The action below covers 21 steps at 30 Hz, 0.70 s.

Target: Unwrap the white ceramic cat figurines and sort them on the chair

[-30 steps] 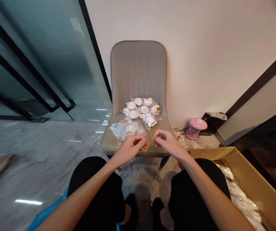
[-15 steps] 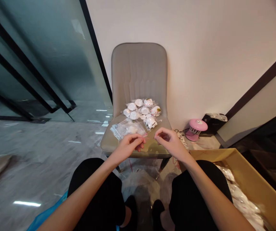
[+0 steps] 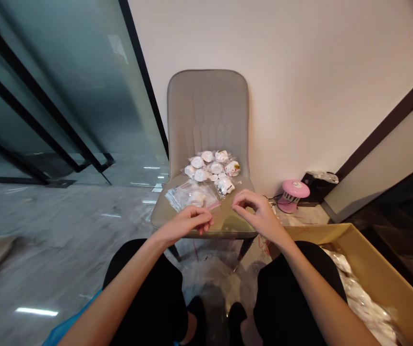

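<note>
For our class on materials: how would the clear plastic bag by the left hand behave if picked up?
The clear plastic bag looks thin and creased, so it will probably flop. The white item inside seems puffy, likely light for its size. Its smooth film may slide on the chair seat.

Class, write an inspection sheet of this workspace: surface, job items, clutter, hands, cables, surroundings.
Surface: beige upholstered chair seat.
Job's things: heap of clear bags holding white items; a flat bag in front.
Clutter: pink device right of the chair.
Hands: left hand and right hand curled above the seat; anything held too small to tell.
Cables: thin dark cable beside the pink device.
Surroundings: glass partition left, cardboard box of bagged items lower right.
</note>
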{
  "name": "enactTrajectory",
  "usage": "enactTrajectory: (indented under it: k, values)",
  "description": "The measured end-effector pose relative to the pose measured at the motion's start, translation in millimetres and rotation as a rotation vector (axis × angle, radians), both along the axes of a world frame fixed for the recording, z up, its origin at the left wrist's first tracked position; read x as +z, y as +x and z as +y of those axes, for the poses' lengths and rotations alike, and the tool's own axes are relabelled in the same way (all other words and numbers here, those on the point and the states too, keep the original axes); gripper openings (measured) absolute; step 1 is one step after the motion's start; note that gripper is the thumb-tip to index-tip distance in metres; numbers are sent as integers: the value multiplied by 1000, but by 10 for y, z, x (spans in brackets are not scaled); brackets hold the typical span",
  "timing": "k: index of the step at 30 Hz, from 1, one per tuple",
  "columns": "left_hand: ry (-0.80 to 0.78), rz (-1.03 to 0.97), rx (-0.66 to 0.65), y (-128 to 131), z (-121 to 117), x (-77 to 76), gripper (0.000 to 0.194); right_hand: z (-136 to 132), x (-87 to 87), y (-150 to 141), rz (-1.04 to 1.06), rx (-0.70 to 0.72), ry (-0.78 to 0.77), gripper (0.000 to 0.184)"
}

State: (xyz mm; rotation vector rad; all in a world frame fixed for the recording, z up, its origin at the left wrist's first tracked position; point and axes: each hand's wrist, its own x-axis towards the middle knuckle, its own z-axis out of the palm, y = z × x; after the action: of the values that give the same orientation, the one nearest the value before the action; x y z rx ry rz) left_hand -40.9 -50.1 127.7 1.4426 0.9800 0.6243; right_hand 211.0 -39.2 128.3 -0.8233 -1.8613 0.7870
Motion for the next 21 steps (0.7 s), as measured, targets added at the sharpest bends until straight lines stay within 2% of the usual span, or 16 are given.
enactTrajectory:
  k: [4, 15, 21]
  values:
    - [18, 37, 66, -10, 27, -36, 33, 17, 1, 26, -22, -13, 2, 14]
    - [70, 14, 102, -74, 36, -43, 37, 78, -39, 59, -36, -39, 10, 13]
    - [194, 100, 131, -99, 54, -64, 40, 173, -106, 182, -223, 53, -129, 14]
